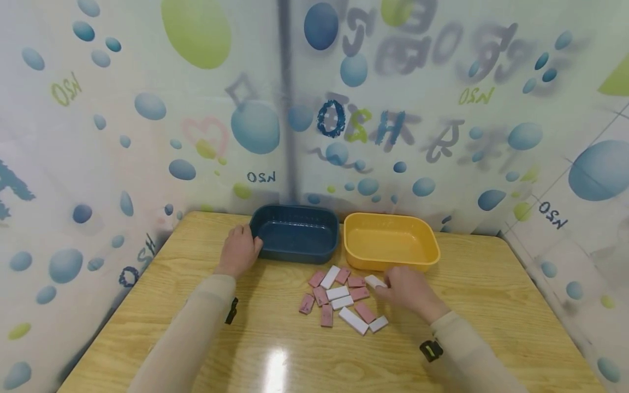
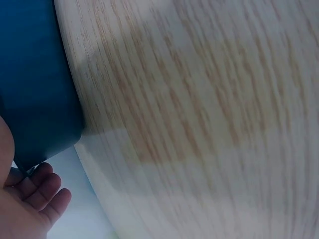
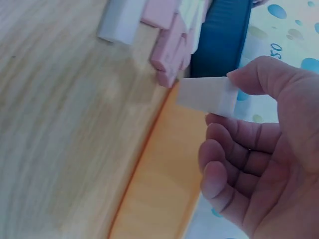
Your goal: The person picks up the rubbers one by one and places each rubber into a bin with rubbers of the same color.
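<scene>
My left hand [image 1: 239, 252] grips the left end of the dark blue plastic bin [image 1: 295, 254], its fingers at the rim in the left wrist view. My right hand [image 1: 411, 292] pinches a white eraser [image 3: 205, 94] between thumb and index finger, while the other fingers are loosely curled. This eraser is just in front of the yellow bin [image 1: 366, 262], at the right edge of a loose group of pink and white erasers. Among them are a pink eraser [image 1: 365, 313] and a long white eraser [image 1: 353, 320]. Dark print marks some pink ones.
The two bins stand side by side at the back of the wood-grain table [image 1: 275, 305]. Behind them rises a patterned wall covering [image 1: 295, 136], with more of it at both sides. Light glares on the tabletop near the front.
</scene>
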Action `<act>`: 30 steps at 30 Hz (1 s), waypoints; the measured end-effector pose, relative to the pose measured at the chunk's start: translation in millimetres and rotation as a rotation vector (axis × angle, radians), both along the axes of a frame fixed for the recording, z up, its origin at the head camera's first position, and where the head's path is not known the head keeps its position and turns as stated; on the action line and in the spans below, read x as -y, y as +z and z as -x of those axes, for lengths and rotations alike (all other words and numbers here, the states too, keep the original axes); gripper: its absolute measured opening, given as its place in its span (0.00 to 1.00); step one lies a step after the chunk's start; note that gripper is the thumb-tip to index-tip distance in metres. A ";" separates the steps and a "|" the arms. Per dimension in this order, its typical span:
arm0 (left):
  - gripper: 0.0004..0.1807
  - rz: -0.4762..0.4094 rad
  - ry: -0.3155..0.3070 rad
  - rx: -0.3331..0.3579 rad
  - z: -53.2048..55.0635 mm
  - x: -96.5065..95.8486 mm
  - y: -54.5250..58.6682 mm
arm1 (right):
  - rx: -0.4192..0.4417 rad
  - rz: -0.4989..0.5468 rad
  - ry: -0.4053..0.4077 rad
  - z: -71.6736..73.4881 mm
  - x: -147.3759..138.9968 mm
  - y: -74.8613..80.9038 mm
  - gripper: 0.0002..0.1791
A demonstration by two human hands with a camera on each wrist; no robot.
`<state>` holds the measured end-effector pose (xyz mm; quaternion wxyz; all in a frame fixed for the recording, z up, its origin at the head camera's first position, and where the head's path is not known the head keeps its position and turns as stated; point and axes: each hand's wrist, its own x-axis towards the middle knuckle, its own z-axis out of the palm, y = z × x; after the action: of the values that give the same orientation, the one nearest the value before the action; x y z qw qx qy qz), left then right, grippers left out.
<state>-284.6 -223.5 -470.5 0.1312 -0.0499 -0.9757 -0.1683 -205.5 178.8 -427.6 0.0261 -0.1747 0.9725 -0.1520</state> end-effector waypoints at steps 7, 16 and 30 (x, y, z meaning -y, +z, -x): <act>0.27 0.004 0.022 -0.008 -1.3 -1.7 2.6 | -0.174 0.032 0.037 4.4 6.5 7.7 0.16; 0.24 0.009 0.037 -0.049 -5.9 -2.7 2.0 | -0.342 0.076 0.081 10.0 19.7 9.9 0.15; 0.19 0.002 0.050 -0.036 -10.0 -4.7 7.8 | -0.386 0.146 0.089 17.7 39.0 18.4 0.11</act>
<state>-274.7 -218.7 -462.7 0.1529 -0.0285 -0.9743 -0.1632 -223.2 139.8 -409.3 -0.1670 -0.2446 0.9371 -0.1846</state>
